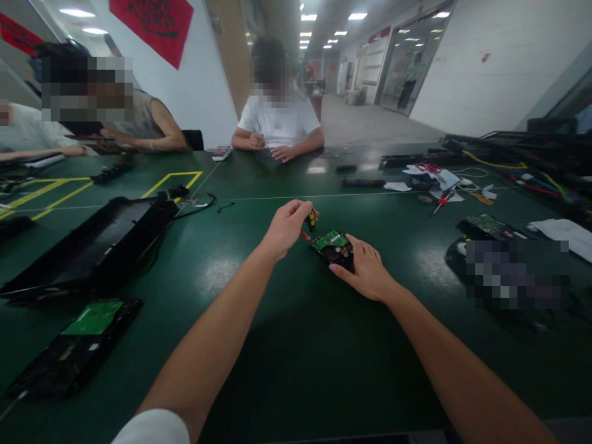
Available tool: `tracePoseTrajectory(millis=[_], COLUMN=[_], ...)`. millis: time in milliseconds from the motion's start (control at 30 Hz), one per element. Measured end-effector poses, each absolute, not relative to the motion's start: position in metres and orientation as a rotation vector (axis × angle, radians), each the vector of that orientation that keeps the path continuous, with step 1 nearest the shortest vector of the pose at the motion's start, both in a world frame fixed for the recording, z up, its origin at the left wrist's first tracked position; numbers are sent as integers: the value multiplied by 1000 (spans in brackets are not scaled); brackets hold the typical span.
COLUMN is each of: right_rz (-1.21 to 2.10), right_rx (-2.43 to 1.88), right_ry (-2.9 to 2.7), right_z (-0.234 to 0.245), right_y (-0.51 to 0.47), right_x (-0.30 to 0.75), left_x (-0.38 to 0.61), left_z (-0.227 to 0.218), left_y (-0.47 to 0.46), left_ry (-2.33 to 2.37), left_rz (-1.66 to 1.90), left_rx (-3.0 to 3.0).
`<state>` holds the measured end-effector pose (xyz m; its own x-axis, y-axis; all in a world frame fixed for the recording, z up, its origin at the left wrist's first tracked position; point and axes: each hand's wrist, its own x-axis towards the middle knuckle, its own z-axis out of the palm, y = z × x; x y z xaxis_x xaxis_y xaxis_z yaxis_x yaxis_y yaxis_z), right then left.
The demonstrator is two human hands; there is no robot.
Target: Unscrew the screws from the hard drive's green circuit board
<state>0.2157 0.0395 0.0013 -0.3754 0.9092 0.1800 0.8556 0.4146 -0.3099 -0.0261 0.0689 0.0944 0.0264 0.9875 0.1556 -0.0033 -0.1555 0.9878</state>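
The left hand [287,226] pinches a yellow-black screwdriver [311,220] at the left corner of the circuit device [333,241]; the right hand [369,266] clasps its right side.

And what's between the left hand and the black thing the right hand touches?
A yellow-and-black screwdriver: in the head view, the left hand holds it pointing down at the black device. Whether it touches is unclear.

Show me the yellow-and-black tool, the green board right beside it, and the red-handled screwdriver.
Yellow-and-black tool [311,221], head view: on its handle.
Green board [331,239], head view: on its flat face.
Red-handled screwdriver [443,200], head view: on its handle.
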Motion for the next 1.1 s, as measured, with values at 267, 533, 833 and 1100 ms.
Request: tracePoseTrajectory(millis=[267,533,833,1100], right_rz=[172,143,161,158], right_rx=[-1519,-1475,-1436,-1421], right_ry=[-2430,-2443,-2473,-2473], right_z=[6,6,7,7], right_y=[37,38,39,40], right_x=[215,213,215,215], left_x=[-33,-28,-28,-28], left_z=[100,91,93,95], left_y=[66,70,70,68], left_ry=[1034,911,993,935], left_rz=[1282,1345,1311,1325], left_rx=[1352,1153,1319,1308])
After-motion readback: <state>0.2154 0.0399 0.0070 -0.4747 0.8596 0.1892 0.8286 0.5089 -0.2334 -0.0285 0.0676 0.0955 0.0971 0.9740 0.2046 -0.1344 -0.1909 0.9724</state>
